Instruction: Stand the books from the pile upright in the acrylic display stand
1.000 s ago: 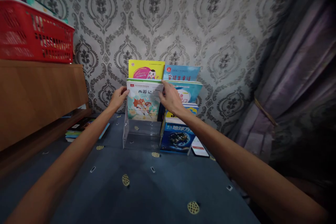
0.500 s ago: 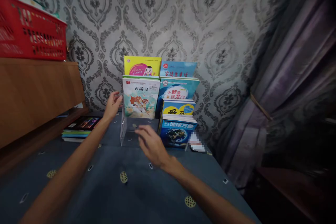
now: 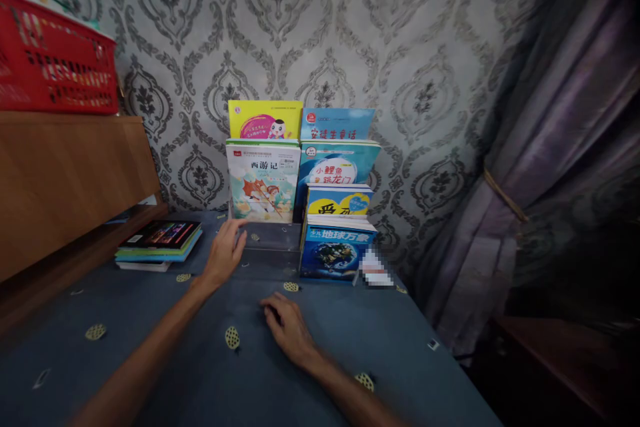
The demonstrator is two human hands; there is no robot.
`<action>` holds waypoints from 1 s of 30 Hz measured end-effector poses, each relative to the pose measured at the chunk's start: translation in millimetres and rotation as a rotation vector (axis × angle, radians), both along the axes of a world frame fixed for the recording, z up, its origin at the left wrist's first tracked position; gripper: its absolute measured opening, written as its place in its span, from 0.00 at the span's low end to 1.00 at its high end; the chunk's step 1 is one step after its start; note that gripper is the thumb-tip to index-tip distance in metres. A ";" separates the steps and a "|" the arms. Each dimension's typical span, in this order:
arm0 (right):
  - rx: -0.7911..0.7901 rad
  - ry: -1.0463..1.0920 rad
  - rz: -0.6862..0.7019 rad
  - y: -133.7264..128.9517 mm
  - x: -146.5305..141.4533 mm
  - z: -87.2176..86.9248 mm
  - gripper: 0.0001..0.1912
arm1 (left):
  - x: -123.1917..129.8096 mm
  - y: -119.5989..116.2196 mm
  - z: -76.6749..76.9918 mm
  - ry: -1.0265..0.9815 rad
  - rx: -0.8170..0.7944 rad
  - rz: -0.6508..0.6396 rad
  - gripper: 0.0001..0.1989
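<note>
A clear stepped rack (image 3: 273,259) stands against the wall with books in two columns. On its left side, a white-covered book (image 3: 264,183) sits in front of a yellow one (image 3: 265,119); the lower tiers below them hold no book. The right column has a light blue book (image 3: 337,123), a teal one (image 3: 340,161), a yellow-and-blue one (image 3: 333,203) and a dark blue globe book (image 3: 333,257) in front. My left hand (image 3: 227,250), empty with fingers apart, is at the rack's left edge. My right hand (image 3: 287,323) hovers over the cloth, fingers loosely curled and apart, holding nothing.
A stack of books (image 3: 160,240) lies left of the rack, beside a wooden cabinet (image 3: 75,180) with a red basket (image 3: 65,63) on top. Patterned dark cloth (image 3: 200,360) covers the surface. A curtain (image 3: 480,247) hangs at the right. A blurred white item (image 3: 375,270) lies right of the rack.
My left hand has come down from beside the white-covered book to the rack's lower left. My right hand has drawn back from the lower tiers toward me. The view has shifted slightly.
</note>
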State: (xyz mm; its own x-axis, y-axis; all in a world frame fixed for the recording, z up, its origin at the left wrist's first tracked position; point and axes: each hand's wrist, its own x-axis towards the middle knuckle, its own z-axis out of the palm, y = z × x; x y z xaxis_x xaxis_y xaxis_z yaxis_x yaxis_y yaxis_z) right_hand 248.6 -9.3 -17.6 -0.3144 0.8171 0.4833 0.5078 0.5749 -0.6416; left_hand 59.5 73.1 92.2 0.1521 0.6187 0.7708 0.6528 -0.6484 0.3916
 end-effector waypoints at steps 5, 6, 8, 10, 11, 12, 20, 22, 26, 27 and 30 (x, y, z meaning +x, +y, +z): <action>-0.052 -0.028 0.023 2.6 1.9 -0.4 0.13 | -54.0 -2.2 -35.6 0.160 -0.042 0.271 0.17; -0.058 -0.026 0.031 3.2 1.6 0.6 0.14 | -69.3 -0.9 -41.2 0.171 -0.054 0.362 0.18; -0.064 -0.022 0.051 4.1 0.8 2.9 0.14 | -99.0 2.0 -51.8 0.213 -0.085 0.533 0.21; -0.067 -0.027 0.064 4.3 0.5 5.1 0.14 | -123.4 4.6 -62.1 0.261 -0.147 0.667 0.26; -0.067 -0.030 0.067 4.2 0.4 6.2 0.14 | -132.7 5.6 -67.0 0.272 -0.203 0.709 0.28; -0.067 -0.034 0.069 4.0 0.3 7.3 0.14 | -139.9 6.5 -71.3 0.272 -0.267 0.738 0.30; -0.080 -0.039 0.083 1.2 -2.1 13.7 0.14 | -148.2 6.1 -78.2 0.244 -0.415 0.784 0.28; -0.071 -0.043 0.083 0.8 -2.4 14.1 0.14 | -146.9 4.7 -74.2 0.263 -0.397 0.802 0.27; -0.058 -0.044 0.088 1.3 -1.9 13.7 0.14 | -150.3 8.8 -62.4 0.369 -0.393 0.845 0.28; -0.060 -0.042 0.088 1.5 -1.7 13.4 0.15 | -152.1 11.6 -59.6 0.401 -0.394 0.852 0.28; -0.057 -0.036 0.091 2.5 -1.0 11.8 0.15 | -156.3 21.3 -55.2 0.470 -0.412 0.825 0.30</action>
